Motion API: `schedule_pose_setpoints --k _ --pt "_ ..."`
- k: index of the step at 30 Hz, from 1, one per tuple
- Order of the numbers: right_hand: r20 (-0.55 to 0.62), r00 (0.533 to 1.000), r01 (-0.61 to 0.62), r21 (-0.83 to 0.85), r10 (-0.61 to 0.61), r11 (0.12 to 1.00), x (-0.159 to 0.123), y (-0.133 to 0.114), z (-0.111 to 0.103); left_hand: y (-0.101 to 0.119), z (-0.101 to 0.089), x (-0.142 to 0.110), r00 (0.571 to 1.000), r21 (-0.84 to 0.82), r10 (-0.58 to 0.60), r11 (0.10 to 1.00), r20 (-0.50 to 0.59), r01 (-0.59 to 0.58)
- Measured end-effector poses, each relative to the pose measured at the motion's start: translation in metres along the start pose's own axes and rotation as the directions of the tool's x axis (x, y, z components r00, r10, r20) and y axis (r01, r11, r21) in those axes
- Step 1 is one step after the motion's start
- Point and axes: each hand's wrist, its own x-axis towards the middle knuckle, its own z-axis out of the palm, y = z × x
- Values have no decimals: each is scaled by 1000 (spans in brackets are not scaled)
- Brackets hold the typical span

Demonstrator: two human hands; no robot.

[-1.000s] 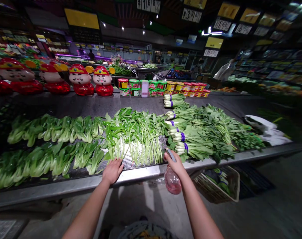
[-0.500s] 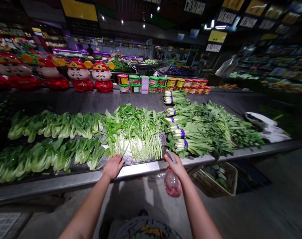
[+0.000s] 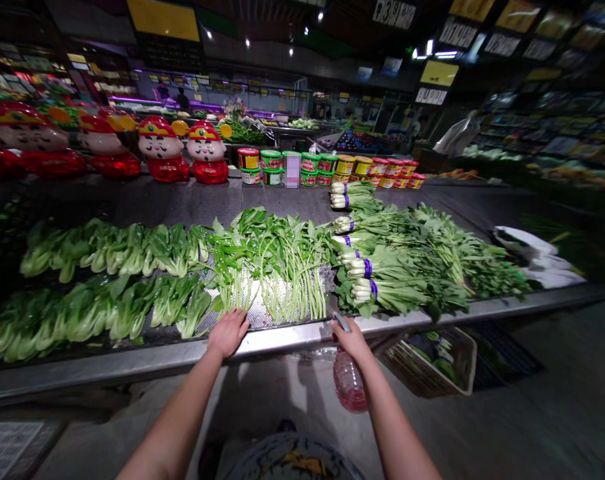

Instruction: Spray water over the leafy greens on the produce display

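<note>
My left hand (image 3: 229, 332) lies flat on the metal edge (image 3: 292, 335) of the vegetable stand, fingers stretched out towards the loose leafy stems. In my right hand (image 3: 351, 339) is a pinkish transparent spray bottle (image 3: 350, 381) with a grey trigger top, held just in front of the edge. Beyond my hands, long-stemmed greens (image 3: 277, 260) lie on a perforated metal surface. Bok choy (image 3: 127, 313) fills two rows to the left. To the right are bundles of greens tied with purple tape (image 3: 367, 268).
Red-hatted figurines (image 3: 206, 153) and stacked small tubs (image 3: 310, 167) line the back of the stand. A crate (image 3: 462, 373) with vegetables stands below the edge at right. A white bag (image 3: 532, 250) lies at the stand's right end. Price signs hang overhead.
My right hand has dropped slightly, and the spray bottle in it hangs lower. My left hand stays on the edge. The greens look unchanged.
</note>
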Motion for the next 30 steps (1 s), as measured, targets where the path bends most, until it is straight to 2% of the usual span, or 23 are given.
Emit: schedule_pose_setpoints --k 6,12,18,24,30 --pt "1 1000 -19 35 19 999 0 -4 -4 -1 1 1 1000 -2 5 1000 -6 -5" --pt "-40 995 92 122 -88 988 -2 -25 -15 0 0 0 1000 0 7 1000 -4 -7" --pt "-188 980 105 217 -64 970 10 -46 -27 0 -1 0 1000 5 6 1000 0 -6" --pt "-199 971 171 178 -135 969 27 -63 -33 1 -3 -1 1000 6 0 1000 5 0" --pt "-164 971 202 164 -176 965 37 -73 -24 0 0 -1 1000 -15 -1 1000 -28 1"
